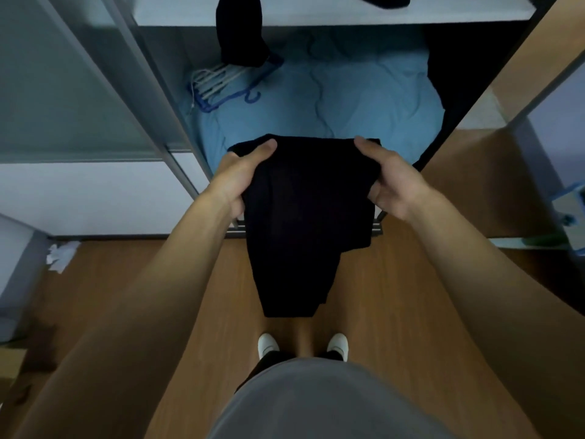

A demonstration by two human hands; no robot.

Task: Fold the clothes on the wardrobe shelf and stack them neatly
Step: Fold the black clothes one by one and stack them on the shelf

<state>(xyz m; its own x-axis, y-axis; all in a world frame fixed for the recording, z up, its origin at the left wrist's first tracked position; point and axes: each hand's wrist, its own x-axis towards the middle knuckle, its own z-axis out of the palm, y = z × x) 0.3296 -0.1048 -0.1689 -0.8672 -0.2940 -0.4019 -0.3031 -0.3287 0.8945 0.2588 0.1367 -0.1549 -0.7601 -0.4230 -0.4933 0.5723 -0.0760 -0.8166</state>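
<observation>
Both hands (pixel 242 177) (pixel 395 188) grip garment (pixel 307 204) at top edge.

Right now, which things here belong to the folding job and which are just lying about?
Job: black garment, gripped by left hand and right hand; dark garment hanging off the upper shelf.
Lying about: hangers, blue bedding, crumpled paper on floor.

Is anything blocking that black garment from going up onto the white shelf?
Nothing visible blocks the path. The left hand and right hand grip the black garment; only a dark garment drapes over the white shelf's front edge, toward the left.
</observation>
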